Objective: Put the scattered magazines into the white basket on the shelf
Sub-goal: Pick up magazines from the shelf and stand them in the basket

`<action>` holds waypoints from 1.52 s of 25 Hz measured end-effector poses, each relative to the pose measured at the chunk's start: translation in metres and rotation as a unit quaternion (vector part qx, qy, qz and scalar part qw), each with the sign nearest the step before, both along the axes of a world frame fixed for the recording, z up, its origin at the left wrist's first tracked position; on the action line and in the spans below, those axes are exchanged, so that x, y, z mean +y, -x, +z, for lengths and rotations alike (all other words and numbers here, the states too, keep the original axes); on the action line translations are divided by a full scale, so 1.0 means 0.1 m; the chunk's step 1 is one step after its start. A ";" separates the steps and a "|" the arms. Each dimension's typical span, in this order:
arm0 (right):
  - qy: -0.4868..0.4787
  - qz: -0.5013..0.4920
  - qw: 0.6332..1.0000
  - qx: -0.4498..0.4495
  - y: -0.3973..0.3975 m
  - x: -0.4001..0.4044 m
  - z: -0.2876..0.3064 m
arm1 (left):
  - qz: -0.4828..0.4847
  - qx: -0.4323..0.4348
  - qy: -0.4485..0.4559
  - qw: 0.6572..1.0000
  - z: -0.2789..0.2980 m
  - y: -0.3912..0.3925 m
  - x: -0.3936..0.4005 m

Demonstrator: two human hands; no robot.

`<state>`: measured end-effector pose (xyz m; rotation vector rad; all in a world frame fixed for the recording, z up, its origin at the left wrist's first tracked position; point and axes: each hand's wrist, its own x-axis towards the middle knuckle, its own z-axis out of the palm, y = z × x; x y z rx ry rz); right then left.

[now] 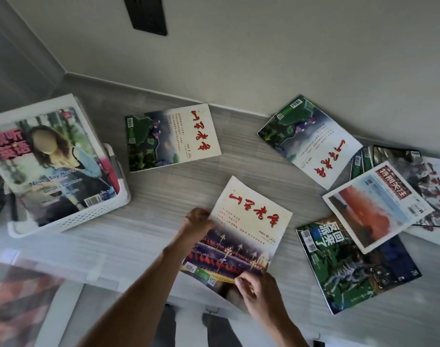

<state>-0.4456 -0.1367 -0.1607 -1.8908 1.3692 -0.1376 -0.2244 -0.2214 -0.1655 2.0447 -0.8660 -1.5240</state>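
Observation:
A magazine with red calligraphy and a night scene (241, 236) lies at the shelf's front edge. My left hand (197, 222) grips its left edge, and my right hand (257, 291) pinches its near corner. The white basket (88, 216) stands at the left, with a magazine showing a woman (51, 159) on top of its stack. Further magazines lie scattered: one at the back middle (172, 137), one at the back right (311, 141), a green one (356, 266) at the front right, and a red-and-white one (379, 206) on an overlapping pile.
The grey wood-grain shelf top (163, 191) meets a pale wall (264, 58) behind. A dark wall plate (146, 13) hangs above. Below the shelf's front edge are the floor and a patterned fabric (18, 304) at the lower left.

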 end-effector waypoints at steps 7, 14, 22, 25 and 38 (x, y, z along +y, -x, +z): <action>-0.072 -0.378 0.916 -0.117 0.06 -0.74 0.22 | -0.048 0.063 0.272 0.959 0.54 -0.05 0.12; -0.060 -0.229 0.905 -0.354 -0.48 -1.32 0.59 | 0.101 -0.001 0.318 0.943 0.81 -0.95 0.33; 0.067 -0.183 0.959 -0.204 -1.22 -1.27 0.69 | 0.210 -0.104 0.297 0.926 0.77 -1.38 0.72; 0.064 -0.156 0.952 -0.254 -1.80 -1.36 1.04 | 0.289 -0.113 0.303 0.901 1.14 -1.83 0.78; 0.000 -0.131 0.963 -0.234 -4.13 -1.63 1.16 | 0.290 -0.256 0.255 0.886 1.25 -3.79 0.86</action>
